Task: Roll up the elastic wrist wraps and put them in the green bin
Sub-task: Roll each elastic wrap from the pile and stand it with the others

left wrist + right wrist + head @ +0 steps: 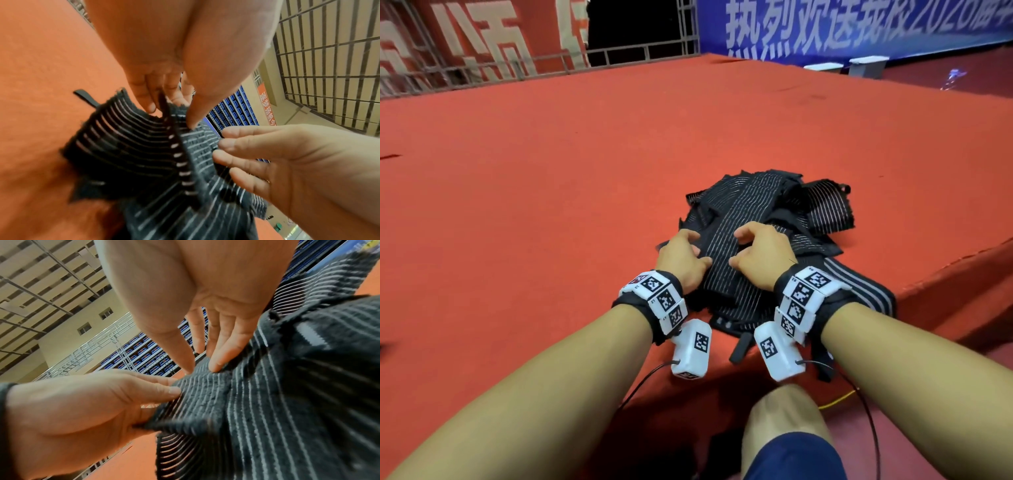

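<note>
We have both hands on the top wrist wrap (722,246) of a loose black pile (774,205) lying on the red carpeted platform (551,171), close to its near edge. Our left hand (681,257) pinches the wrap's left edge, thumb tip (192,120) on top and fingers (144,97) curled under, so that grip is closed on the fabric. Our right hand (760,255) has its thumb and fingertips (218,365) pressed onto the striped cloth from the other side, fingers bent; it looks like a light pinch of the same wrap, though the view is blurred.

We judge that the roll has not yet started: the wrap is still flat, with a small fold raised between the 2 hands. To do this well, we should free 1 wrap from the pile first, find its short end, and keep both edges level so the roll does not cone. Steady tension matters, since elastic springs open if the grip loosens.

The green bin is not in any view, so we cannot say where it is.
</note>
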Motion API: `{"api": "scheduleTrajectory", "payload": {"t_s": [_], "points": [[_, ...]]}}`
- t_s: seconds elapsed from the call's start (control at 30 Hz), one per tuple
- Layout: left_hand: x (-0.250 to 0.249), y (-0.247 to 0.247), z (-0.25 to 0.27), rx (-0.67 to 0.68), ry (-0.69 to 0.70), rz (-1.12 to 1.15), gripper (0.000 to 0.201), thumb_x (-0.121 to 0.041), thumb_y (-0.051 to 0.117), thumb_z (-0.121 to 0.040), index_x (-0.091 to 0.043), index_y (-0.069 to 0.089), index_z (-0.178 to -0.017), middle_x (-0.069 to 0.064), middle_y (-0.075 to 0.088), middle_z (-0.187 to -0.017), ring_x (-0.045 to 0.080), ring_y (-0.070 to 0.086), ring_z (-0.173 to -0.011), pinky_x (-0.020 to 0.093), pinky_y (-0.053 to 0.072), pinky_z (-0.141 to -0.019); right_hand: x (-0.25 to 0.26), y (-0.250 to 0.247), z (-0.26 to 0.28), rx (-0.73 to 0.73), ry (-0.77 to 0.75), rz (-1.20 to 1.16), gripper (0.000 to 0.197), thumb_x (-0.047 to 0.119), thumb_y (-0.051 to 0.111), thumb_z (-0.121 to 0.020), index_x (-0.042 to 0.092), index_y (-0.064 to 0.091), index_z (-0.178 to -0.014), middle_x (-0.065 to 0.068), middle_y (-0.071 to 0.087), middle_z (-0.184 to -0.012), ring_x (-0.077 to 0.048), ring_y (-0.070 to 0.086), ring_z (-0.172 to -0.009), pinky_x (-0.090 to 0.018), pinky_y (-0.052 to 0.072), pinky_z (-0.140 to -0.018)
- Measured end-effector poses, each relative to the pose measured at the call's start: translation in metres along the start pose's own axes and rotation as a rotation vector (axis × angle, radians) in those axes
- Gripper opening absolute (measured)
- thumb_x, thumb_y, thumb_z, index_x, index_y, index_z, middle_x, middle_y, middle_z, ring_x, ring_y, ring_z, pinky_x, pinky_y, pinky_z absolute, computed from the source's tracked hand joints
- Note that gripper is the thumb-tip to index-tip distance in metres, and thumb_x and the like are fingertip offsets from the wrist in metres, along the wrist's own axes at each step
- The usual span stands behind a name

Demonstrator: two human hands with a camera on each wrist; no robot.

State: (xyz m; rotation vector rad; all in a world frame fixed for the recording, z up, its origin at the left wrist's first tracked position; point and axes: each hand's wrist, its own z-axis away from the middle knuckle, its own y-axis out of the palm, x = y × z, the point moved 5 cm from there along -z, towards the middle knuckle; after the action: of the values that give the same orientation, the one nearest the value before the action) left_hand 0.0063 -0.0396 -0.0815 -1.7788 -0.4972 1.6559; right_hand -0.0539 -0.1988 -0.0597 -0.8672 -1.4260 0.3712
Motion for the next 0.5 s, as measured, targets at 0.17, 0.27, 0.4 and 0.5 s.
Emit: {"api": "scheduleTrajectory", "payload": {"t_s": [0.17, 0.27, 0.4, 0.5], "points": [[-0.003, -0.025, 0.01, -0.042, 0.058, 0.074, 0.033, -0.009, 0.066, -0.093, -0.019, 0.065, -0.124, -0.013, 0.053, -0.076, 0.013, 0.055, -0.079, 0.025, 0.043, -0.078, 0.033, 0.018, 0.008, 0.082, -0.132, -0.003, 0.052, 0.018, 0.084, -0.078, 0.019, 0.062, -0.125, 0.003, 0.066, -0.119, -0.012, 0.066, -0.097, -0.026, 0.05, -0.091], [-0.001, -0.043, 0.016, -0.107, 0.059, 0.226, 0.039, 0.004, 0.058, -0.086, -0.022, 0.068, -0.114, -0.011, 0.055, -0.076, 0.016, 0.056, -0.074, 0.036, 0.051, -0.078, 0.05, 0.027, 0.015, 0.109, -0.229, 0.062, 0.063, 0.023, 0.085, -0.074, 0.018, 0.06, -0.131, -0.001, 0.06, -0.127, -0.018, 0.058, -0.116, -0.025, 0.043, -0.097], [0.004, -0.076, 0.029, -0.24, 0.068, 0.465, 0.046, 0.012, 0.049, -0.083, -0.022, 0.07, -0.105, -0.009, 0.064, -0.086, 0.009, 0.058, -0.062, 0.027, 0.051, -0.055, 0.064, 0.039, 0.022, 0.131, -0.321, 0.092, 0.08, 0.034, 0.087, -0.07, 0.019, 0.051, -0.14, -0.003, 0.047, -0.138, -0.024, 0.041, -0.131, -0.031, 0.034, -0.106], [0.006, -0.096, 0.041, -0.271, 0.086, 0.565, 0.044, 0.015, 0.046, -0.084, -0.014, 0.073, -0.103, -0.006, 0.069, -0.093, -0.005, 0.059, -0.055, 0.019, 0.05, -0.053, 0.076, 0.049, 0.029, 0.167, -0.388, 0.057, 0.086, 0.042, 0.088, -0.069, 0.021, 0.049, -0.142, -0.001, 0.044, -0.143, -0.024, 0.036, -0.134, -0.034, 0.032, -0.111]]}}
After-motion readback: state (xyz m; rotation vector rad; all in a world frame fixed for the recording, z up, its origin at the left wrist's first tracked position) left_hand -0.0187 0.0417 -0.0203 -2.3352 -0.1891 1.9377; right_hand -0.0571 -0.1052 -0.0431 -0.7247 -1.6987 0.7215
